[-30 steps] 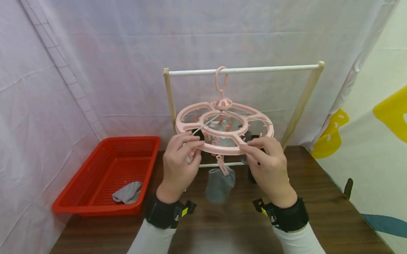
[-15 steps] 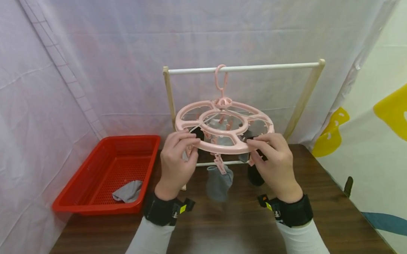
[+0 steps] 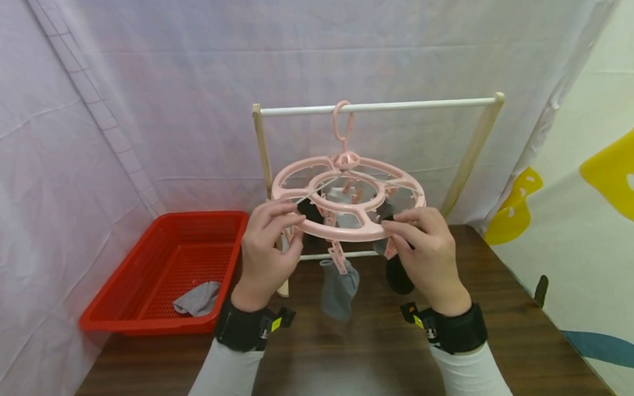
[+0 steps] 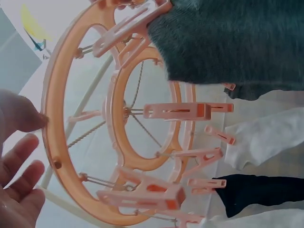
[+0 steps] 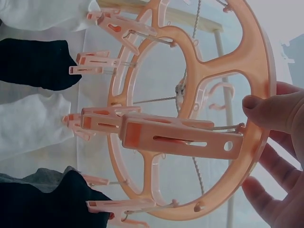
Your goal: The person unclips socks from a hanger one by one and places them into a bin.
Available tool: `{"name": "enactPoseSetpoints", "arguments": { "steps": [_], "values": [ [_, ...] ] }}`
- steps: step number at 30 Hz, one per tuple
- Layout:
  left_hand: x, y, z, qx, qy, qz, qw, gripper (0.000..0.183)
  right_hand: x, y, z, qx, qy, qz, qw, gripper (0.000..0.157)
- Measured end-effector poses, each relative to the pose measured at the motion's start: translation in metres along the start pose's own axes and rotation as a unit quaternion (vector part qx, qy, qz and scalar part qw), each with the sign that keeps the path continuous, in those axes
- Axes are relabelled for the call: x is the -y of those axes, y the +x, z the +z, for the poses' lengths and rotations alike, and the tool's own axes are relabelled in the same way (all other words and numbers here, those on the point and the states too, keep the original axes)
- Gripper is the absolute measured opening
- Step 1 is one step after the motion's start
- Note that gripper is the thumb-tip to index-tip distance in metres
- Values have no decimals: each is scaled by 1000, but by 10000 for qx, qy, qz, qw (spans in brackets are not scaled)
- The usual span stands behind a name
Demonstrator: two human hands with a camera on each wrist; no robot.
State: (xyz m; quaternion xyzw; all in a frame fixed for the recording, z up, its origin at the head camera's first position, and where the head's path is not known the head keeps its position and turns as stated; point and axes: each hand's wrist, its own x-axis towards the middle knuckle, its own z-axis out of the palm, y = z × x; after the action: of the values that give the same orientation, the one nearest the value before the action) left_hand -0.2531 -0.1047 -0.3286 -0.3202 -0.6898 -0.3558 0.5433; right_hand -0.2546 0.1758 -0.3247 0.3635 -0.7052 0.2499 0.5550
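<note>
A pink round clip hanger (image 3: 342,232) hangs by its hook from a white rail. My left hand (image 3: 268,249) pinches the near-left part of its rim, and my right hand (image 3: 427,254) pinches the near-right part. In the right wrist view the thumb (image 5: 270,111) lies on one face of the rim, with fingers behind it. A grey sock (image 3: 340,292) dangles from a front clothespin (image 3: 337,258). Beside my right hand hangs a black sock (image 3: 398,276). White socks (image 4: 263,137) and a black sock (image 4: 259,192) hang from clips farther round, partly hidden in the head view.
The rail (image 3: 420,105) belongs to a wooden-legged rack on the dark wooden table (image 3: 369,363). At the left stands a red plastic basket (image 3: 150,326) with a grey cloth item (image 3: 198,299) inside. White sheeting (image 3: 205,101) encloses the back and left.
My left hand has slid slightly left along the hanger's rim. The right hand has shifted a little right, uncovering more of the black sock. The front grey sock sways slightly.
</note>
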Motion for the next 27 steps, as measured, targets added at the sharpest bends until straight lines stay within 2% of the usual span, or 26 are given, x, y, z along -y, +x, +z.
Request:
{"name": "enactPoseSetpoints", "arguments": {
  "steps": [5, 11, 15, 19, 22, 24, 27],
  "values": [
    [-2, -7, -4, -159, 95, 282, 9994, 25, 0, 0, 0, -13, -42, 7, 10000, 20],
    [1, -28, 2, -598, 587, 656, 9943, 26, 1, 0, 0, 15, -61, 23, 10000, 21],
    [4, -44, 4, -733, 511, 682, 9937, 21, 1, 0, 1, 4, -52, 21, 10000, 20],
    [7, -60, 10, -403, 3, 268, 9988, 23, 2, 1, 2, -22, -38, 34, 10000, 19],
    [6, -73, 18, -31, -583, -180, 9981, 31, 3, 1, 2, 1, -59, 67, 10000, 17],
    [3, -79, 24, 303, -1046, -571, 9924, 37, 3, 1, 2, 17, -81, 96, 9999, 17],
    [-6, -85, 31, 853, -1730, -1269, 9730, 45, 4, 0, 2, 9, -78, 155, 9998, 18]
  ]
}}
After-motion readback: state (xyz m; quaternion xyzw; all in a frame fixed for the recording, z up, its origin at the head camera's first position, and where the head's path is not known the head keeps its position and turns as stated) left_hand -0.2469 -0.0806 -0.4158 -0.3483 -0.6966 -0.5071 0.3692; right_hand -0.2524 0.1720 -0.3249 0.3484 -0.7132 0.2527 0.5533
